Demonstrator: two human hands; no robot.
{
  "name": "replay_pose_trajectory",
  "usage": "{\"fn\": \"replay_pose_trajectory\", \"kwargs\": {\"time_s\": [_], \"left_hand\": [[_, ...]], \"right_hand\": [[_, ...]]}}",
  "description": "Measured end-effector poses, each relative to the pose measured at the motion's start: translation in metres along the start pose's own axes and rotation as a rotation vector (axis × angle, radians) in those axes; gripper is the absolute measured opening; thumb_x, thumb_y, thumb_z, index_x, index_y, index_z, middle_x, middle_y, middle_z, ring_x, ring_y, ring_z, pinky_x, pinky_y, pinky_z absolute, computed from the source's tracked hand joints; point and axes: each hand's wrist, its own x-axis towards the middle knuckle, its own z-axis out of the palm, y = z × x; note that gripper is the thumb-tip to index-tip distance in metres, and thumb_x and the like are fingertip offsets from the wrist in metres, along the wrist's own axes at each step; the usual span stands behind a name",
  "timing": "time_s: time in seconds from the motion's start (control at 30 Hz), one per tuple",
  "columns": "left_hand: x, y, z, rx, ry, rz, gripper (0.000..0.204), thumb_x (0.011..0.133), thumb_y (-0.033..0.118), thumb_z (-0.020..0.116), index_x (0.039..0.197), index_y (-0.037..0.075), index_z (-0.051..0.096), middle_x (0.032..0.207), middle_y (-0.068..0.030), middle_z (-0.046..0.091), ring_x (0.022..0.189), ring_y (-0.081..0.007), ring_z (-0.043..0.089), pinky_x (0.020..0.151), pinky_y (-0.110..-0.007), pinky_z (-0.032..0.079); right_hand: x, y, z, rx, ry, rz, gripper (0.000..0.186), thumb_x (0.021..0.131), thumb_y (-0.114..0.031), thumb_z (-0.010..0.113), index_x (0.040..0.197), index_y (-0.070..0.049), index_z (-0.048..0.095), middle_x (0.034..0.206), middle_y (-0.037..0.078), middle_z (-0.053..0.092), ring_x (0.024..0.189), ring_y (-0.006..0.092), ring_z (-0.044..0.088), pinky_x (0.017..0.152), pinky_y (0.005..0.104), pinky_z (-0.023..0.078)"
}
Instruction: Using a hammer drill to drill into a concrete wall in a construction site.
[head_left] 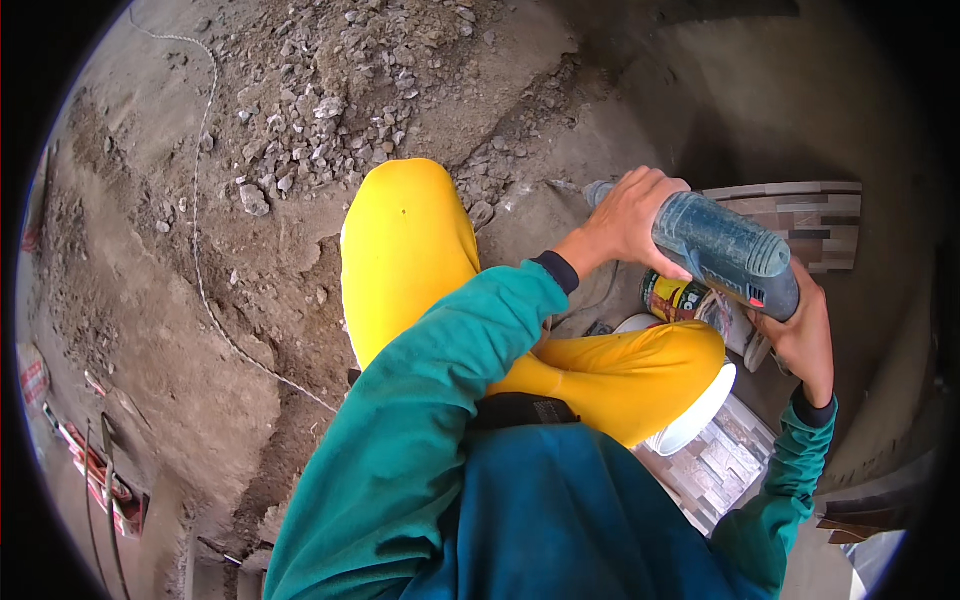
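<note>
A dusty blue-grey rotary hammer (718,238) is held across the front right, its front end toward the upper left. My left hand (636,220) wraps round the front of its body, near the collar. Around the rear handle end, my right hand (805,335) is closed; part of its grip is hidden by the tool. The hammer's tip points at the concrete and broken stone ahead, and I cannot make out a clear contact. My yellow-trousered legs (410,250) are bent beneath my arms.
Broken stone (330,115) lies ahead on rough ground. A pale rope (198,215) runs down the left. By my right knee are a labelled can (668,297), a white bucket (700,415) and a patterned tile (720,462). Another tile stack (825,225) lies beyond. Red items (105,480) lie far left.
</note>
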Motion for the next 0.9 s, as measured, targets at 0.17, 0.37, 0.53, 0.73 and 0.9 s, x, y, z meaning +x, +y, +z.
{"fn": "replay_pose_trajectory", "kwargs": {"time_s": [0.17,0.37,0.53,0.73,0.9], "left_hand": [[0.009,-0.006,0.000,0.000,0.062,-0.003,0.091,0.043,0.049,0.090,0.115,0.003,0.058,0.101,-0.0147,0.063,0.092,-0.0346,0.061,0.085,-0.043,0.048],[0.006,-0.004,-0.009,0.009,0.085,-0.011,0.089,0.042,0.050,0.089,0.112,0.003,0.060,0.097,-0.0142,0.065,0.091,-0.0348,0.063,0.084,-0.043,0.049],[-0.001,-0.009,-0.003,-0.004,0.122,0.026,0.084,0.042,0.049,0.088,0.109,0.003,0.062,0.093,-0.0138,0.066,0.085,-0.0358,0.063,0.082,-0.042,0.050],[-0.028,-0.030,-0.021,0.056,0.074,0.056,0.091,0.041,0.051,0.088,0.113,0.003,0.061,0.097,-0.0136,0.065,0.089,-0.0354,0.063,0.084,-0.043,0.049],[-0.033,-0.018,-0.017,0.080,0.107,0.064,0.090,0.041,0.052,0.088,0.112,0.003,0.061,0.098,-0.0121,0.065,0.089,-0.0340,0.062,0.086,-0.043,0.048]], "right_hand": [[0.018,-0.002,-0.009,0.084,-0.051,0.014,0.066,0.063,-0.004,0.085,0.121,0.005,0.056,0.107,0.019,0.068,0.099,0.0258,0.065,0.093,0.0358,0.047],[0.020,-0.018,-0.002,-0.040,-0.023,0.030,0.059,0.064,-0.003,0.083,0.118,0.005,0.058,0.104,0.020,0.069,0.094,0.0289,0.067,0.090,0.0365,0.050],[0.013,-0.015,0.005,-0.084,0.005,0.052,0.060,0.064,-0.007,0.083,0.117,0.005,0.059,0.100,0.021,0.070,0.093,0.0334,0.069,0.089,0.0377,0.051],[0.015,-0.018,0.051,-0.220,0.042,0.069,0.060,0.065,-0.010,0.082,0.119,0.004,0.059,0.097,0.028,0.067,0.093,0.0452,0.066,0.085,0.0422,0.052],[0.005,-0.019,0.046,-0.103,0.077,0.058,0.050,0.070,-0.004,0.076,0.116,0.003,0.060,0.098,0.027,0.068,0.096,0.0429,0.066,0.083,0.0382,0.053]]}}
